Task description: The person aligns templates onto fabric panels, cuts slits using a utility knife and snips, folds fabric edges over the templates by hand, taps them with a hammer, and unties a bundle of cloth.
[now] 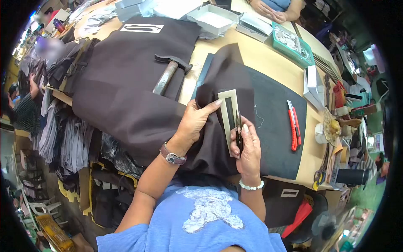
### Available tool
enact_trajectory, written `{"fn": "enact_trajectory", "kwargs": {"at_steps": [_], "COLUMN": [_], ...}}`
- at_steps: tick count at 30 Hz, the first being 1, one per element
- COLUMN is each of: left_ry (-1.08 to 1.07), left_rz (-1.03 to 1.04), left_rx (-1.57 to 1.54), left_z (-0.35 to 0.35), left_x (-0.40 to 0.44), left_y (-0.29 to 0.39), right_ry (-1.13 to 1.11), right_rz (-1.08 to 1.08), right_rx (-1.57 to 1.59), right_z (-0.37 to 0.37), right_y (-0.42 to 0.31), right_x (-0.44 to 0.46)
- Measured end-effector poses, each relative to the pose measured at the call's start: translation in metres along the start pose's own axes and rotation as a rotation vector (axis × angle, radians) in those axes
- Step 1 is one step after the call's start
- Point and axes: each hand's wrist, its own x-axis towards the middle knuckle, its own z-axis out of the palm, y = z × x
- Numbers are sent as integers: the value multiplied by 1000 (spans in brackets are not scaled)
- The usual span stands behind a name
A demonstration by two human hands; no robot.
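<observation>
Dark brown fabric spreads over the left of the table and bunches up in front of me. A light rectangular frame with a dark slot lies on the raised fabric. My left hand pinches the fabric at the frame's upper left edge, thumb on top. Small dark scissors are in my right hand, their blades pointing up along the frame's right side. Under the fabric is a dark cutting mat. A hammer rests on the fabric beyond my left hand.
Two red cutters lie on the mat. Behind stand an open white box and a green tray of small parts. Another person's hands are at the far edge. Yellow-handled scissors are at the near right corner.
</observation>
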Motion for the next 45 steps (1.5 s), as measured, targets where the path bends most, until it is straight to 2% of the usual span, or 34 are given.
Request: {"fn": "enact_trajectory", "kwargs": {"at_steps": [1,4,10,25,30,31,36,38,45], "left_ry": [30,-78,-147,-178,-134,-133,21,80,131], "left_rz": [3,31,60,70,41,37,145,225,271], "left_rx": [-32,-24,42,91,132,137,133,143,118], "left_z": [4,7,12,14,17,18,28,34,41], "left_x": [-2,-7,-15,-26,-25,-24,-25,-29,-44], "left_y": [2,7,9,15,8,6,-14,-21,-37], "right_ry": [7,16,41,38,63,99,172,166,242], "right_rz": [-14,-23,-10,-60,-54,-104,-183,-114,-218], "right_rx": [-27,-60,-104,-114,-165,-258,-407,-303,-130], "right_z": [1,-1,2,5,6,11,17,15,16], "right_y": [-2,-11,-21,-25,-20,-21,-17,-11,5], "right_x": [0,0,-2,-1,-2,-4,-24,-32,-29]}}
